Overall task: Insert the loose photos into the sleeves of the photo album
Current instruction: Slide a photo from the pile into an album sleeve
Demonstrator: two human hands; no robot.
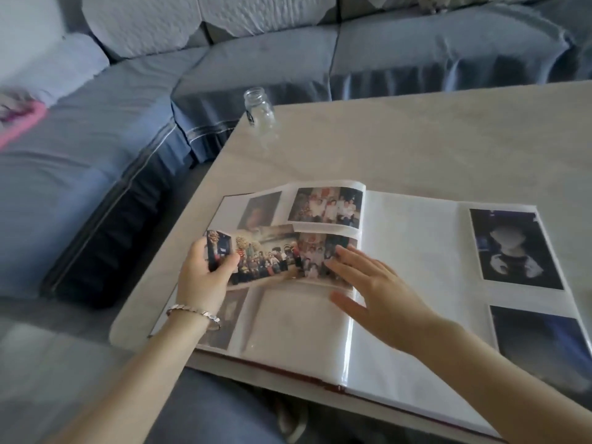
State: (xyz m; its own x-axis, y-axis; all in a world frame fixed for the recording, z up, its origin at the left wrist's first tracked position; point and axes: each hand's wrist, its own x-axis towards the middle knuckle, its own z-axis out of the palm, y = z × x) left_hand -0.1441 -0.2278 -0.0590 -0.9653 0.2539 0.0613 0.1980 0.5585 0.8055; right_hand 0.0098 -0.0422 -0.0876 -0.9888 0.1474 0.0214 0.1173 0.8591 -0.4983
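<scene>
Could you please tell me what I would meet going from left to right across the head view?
Pink item on the sofa, left hand gripping loose photos, glass jar, right hand, upper dark photo in the album.

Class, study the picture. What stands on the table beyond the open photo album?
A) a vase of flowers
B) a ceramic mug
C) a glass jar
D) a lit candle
C: a clear glass jar with no lid stands near the far left corner of the table, beyond the photo album.
</scene>
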